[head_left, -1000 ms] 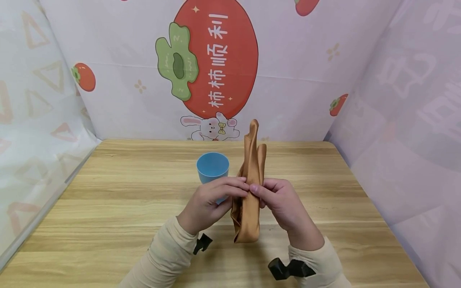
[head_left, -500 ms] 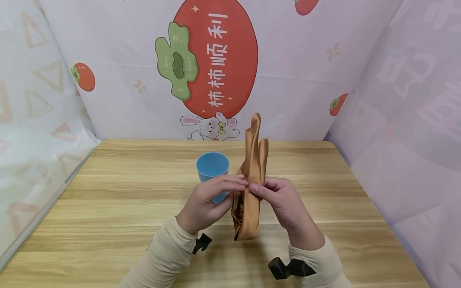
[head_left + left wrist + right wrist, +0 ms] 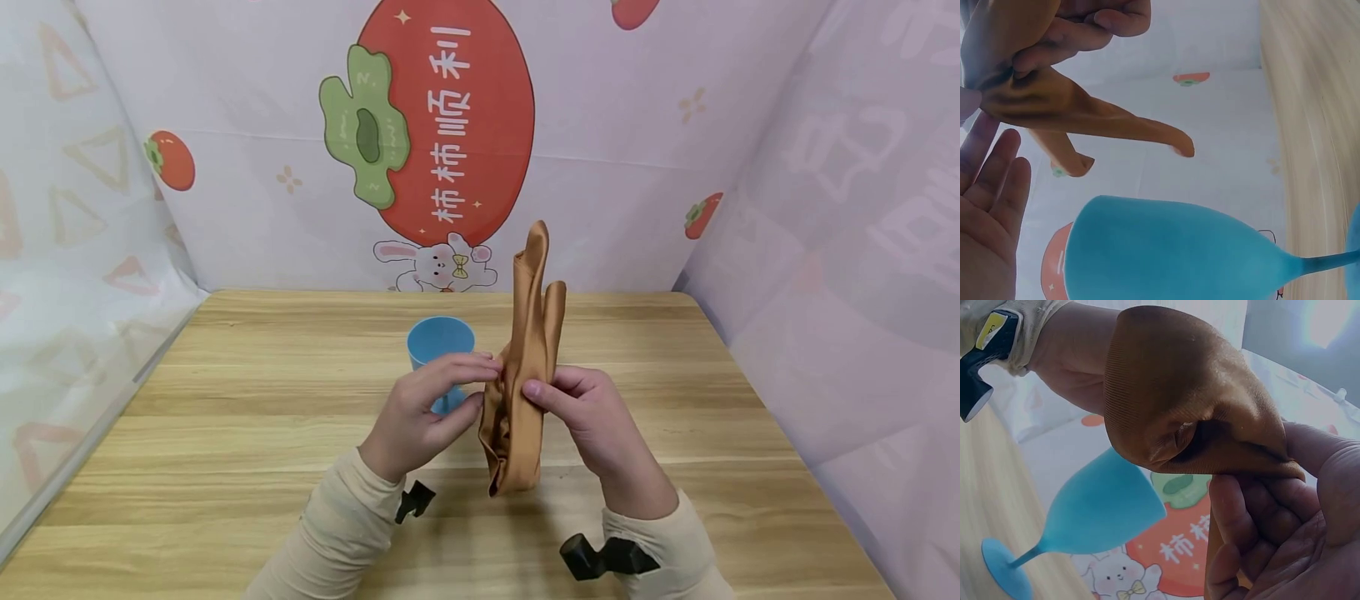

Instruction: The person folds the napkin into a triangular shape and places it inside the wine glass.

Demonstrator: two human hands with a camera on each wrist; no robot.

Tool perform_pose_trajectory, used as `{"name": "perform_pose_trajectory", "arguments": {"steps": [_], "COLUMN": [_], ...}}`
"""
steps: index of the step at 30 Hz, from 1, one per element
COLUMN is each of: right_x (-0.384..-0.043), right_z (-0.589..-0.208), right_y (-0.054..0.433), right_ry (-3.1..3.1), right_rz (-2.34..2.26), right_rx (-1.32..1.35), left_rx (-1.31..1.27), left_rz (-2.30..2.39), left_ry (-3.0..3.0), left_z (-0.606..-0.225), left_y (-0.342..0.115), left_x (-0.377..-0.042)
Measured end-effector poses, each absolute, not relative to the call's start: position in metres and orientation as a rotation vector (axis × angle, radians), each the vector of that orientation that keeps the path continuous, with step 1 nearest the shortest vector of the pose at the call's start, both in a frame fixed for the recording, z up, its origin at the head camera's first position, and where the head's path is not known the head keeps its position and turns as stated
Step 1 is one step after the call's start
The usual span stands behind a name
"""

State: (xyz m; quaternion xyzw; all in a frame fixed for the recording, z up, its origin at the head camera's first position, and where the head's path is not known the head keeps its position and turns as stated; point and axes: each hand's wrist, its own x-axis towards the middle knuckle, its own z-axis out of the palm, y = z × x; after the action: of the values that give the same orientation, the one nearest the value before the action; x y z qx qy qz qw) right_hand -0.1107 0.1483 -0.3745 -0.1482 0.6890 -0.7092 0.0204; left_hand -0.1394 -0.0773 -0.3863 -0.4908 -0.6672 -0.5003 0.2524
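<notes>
A folded brown satin cloth (image 3: pixel 529 400) is held up off the table, its two narrow ends pointing away and its near end looped. My right hand (image 3: pixel 600 421) pinches its right side, the thumb on the near face; the right wrist view shows the cloth (image 3: pixel 1191 387) between thumb and curled fingers. On its left side my left hand (image 3: pixel 423 412) touches it with extended fingers, the thumb spread apart from them. In the left wrist view, that hand (image 3: pixel 988 206) shows fairly straight fingers beside the cloth (image 3: pixel 1079 112). A blue goblet (image 3: pixel 441 340) stands upright behind my left hand, partly hidden.
The wooden table (image 3: pixel 247 433) runs back to a printed backdrop (image 3: pixel 615 125), with sheets at both sides. A black wrist mount (image 3: pixel 607 558) sits on the right sleeve (image 3: pixel 667 550), another wrist mount (image 3: pixel 415 502) on the left.
My left fingers have moved left from the cloth's front to its left edge. The cloth's far ends have risen and tilted slightly right. My right hand keeps its pinch; the goblet stays put.
</notes>
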Motion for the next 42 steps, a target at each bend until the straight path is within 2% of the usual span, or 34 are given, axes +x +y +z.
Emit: {"name": "perform_pose_trajectory", "arguments": {"steps": [28, 42], "right_x": [-0.108, -0.109], "right_z": [-0.37, -0.372], "right_y": [0.147, 0.148], "right_ry": [2.177, 2.214], "right_rz": [-2.213, -2.194], "right_rx": [-0.406, -0.443], "left_rx": [-0.843, -0.693], "left_rz": [-1.405, -1.455], "left_ry": [-2.118, -2.245], "left_z": [-0.392, -0.399], "left_y": [-0.104, -0.107], "left_x": [-0.155, -0.164]}}
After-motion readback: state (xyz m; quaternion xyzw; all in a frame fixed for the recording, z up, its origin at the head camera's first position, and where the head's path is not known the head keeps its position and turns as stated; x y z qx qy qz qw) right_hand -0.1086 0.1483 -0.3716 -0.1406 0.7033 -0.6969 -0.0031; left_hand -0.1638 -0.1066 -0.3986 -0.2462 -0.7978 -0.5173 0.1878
